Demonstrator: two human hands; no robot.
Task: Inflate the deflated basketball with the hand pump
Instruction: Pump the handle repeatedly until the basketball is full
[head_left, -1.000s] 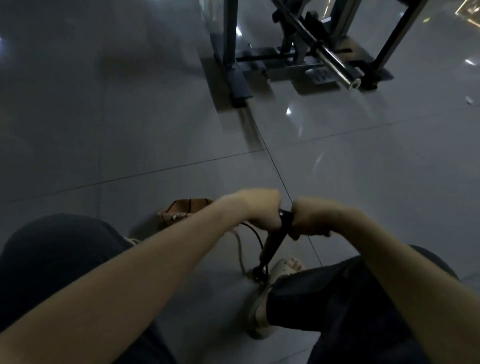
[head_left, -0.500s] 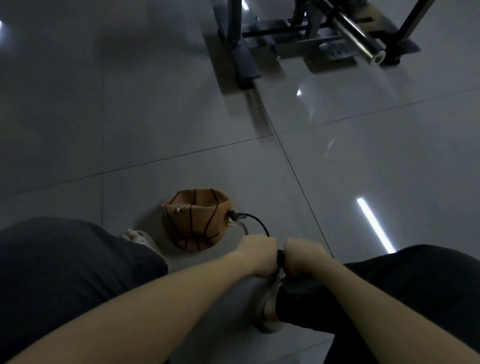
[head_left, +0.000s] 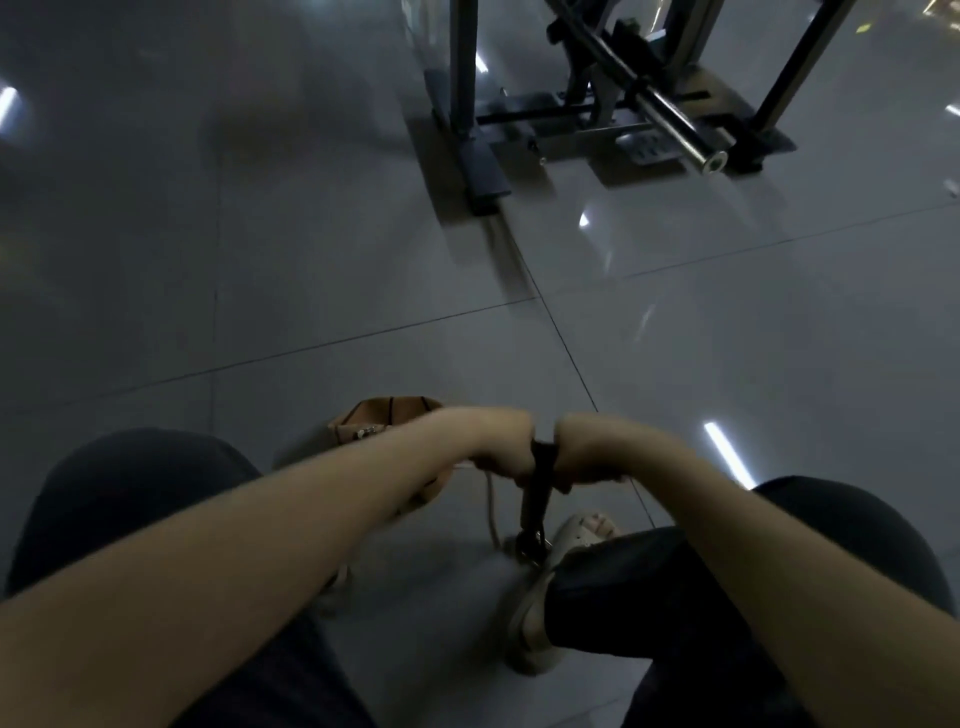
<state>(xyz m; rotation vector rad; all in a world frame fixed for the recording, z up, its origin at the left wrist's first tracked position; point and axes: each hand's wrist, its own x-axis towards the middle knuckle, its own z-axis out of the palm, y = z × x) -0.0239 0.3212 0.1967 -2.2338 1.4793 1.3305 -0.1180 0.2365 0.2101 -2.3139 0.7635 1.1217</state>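
A black hand pump (head_left: 535, 506) stands upright on the grey tile floor, its base beside my right sandalled foot (head_left: 550, 592). My left hand (head_left: 501, 441) grips the left half of the pump's T-handle and my right hand (head_left: 584, 449) grips the right half, with the handle raised above the barrel. The orange deflated basketball (head_left: 387, 418) lies on the floor just behind my left forearm, mostly hidden by it. A pale hose (head_left: 491, 506) runs from near the pump base up toward the ball.
A dark metal gym rack (head_left: 597, 119) with a steel bar (head_left: 680, 137) stands on the floor at the top right. My dark-trousered knees (head_left: 135, 499) flank the pump. Glossy tiles spread to the left and the right.
Both hands pushed the pump handle down half a second ago, uncovering the ball, and have now pulled it back up. My left forearm covers most of the ball again.
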